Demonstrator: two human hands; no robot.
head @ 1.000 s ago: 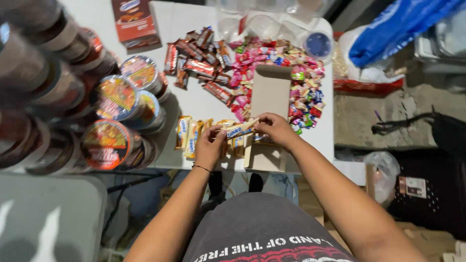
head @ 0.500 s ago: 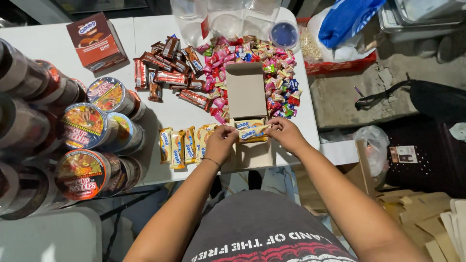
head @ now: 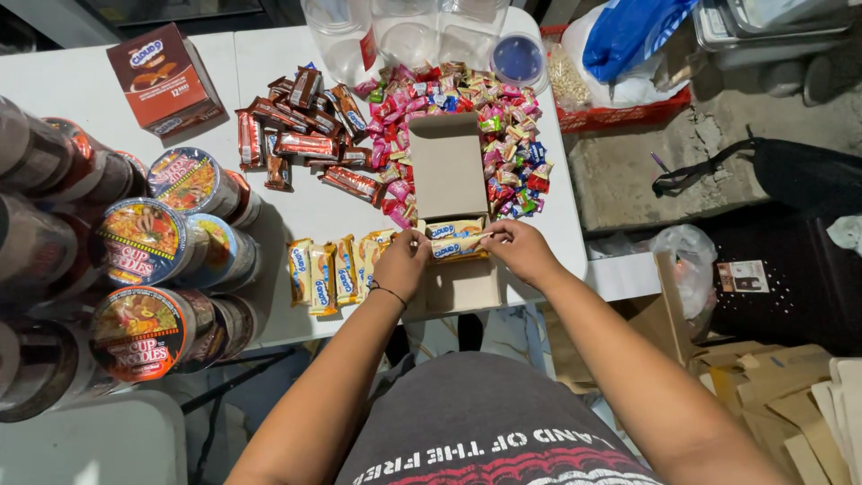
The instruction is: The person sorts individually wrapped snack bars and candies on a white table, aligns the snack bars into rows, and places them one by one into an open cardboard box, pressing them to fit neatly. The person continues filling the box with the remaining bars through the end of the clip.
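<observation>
Since half second ago: hands barely shifted, same grip. Left hand (head: 401, 263) and right hand (head: 519, 251) pinch opposite ends of yellow wafer packs (head: 456, 242) in open cardboard box (head: 453, 180) at table (head: 296, 211) near edge. Packs glossy yellow, blue-labelled, stacked flat.

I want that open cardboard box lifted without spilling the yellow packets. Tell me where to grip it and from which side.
Best to grip the cardboard box by its two long side walls, coming from above at the near end. Its lid flap stands open at the far side, and yellow packets fill the tray, so the sides are free. The left hand and right hand already sit there.
</observation>
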